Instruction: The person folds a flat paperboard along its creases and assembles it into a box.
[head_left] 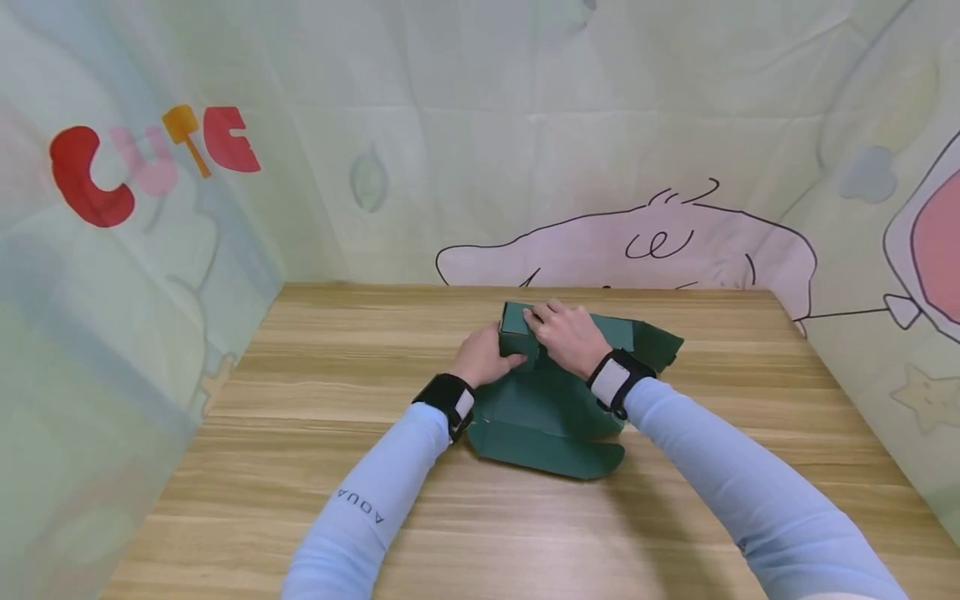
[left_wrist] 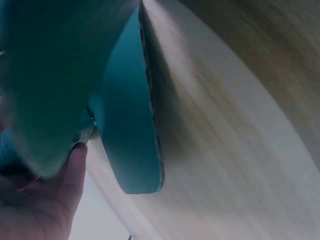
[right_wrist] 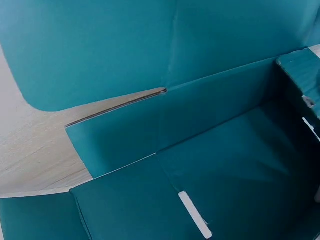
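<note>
A dark green cardboard box (head_left: 555,404), partly folded, lies on the wooden table. Its left side stands up as a folded wall (head_left: 516,343). My left hand (head_left: 480,357) grips this wall from outside, thumb across its near end. With bent fingers, my right hand (head_left: 570,337) holds the top of the same wall from the inner side. In the left wrist view, the left hand (left_wrist: 45,205) is beside a blurred green panel, and a rounded flap (left_wrist: 130,120) hangs out. The right wrist view looks into the box floor (right_wrist: 225,160), with a pale slot (right_wrist: 196,215); the right hand is hidden there.
At the box's far right, a side flap (head_left: 658,343) spreads outward. A front flap (head_left: 547,450) with rounded corners lies toward me. Wood-grain table (head_left: 337,367) surrounds the box, and a printed cloth backdrop (head_left: 480,150) rises behind and at both sides.
</note>
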